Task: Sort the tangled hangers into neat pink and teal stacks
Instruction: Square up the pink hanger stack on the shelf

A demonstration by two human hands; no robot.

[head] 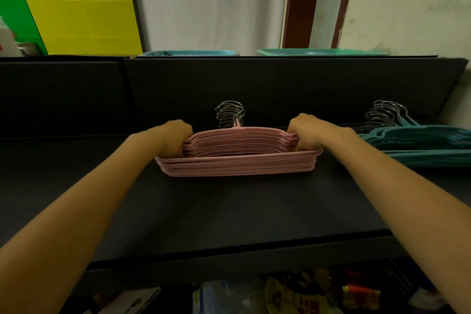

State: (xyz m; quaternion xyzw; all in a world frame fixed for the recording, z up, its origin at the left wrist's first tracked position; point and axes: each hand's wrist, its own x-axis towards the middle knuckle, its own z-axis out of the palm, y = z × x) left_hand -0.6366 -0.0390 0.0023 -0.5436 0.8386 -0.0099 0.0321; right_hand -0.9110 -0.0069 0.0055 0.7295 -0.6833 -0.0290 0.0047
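A stack of several pink hangers [237, 158] lies on the black table top [229, 206], its metal hooks [230, 113] bunched and pointing away from me. My left hand [173, 139] grips the stack's left shoulder, fingers curled round the upper hangers. At the other end, my right hand [307, 132] grips the right shoulder the same way. A stack of teal hangers [418, 145] lies at the far right, its metal hooks toward the back wall, partly cut off by the frame edge.
A black upright panel [254, 84] backs the table. Behind it stand a blue basket [190, 53] and a green tray [321, 52]. Mixed clutter [293, 293] sits below the table's front edge. Yellow and green boards [76, 5] lean at back left.
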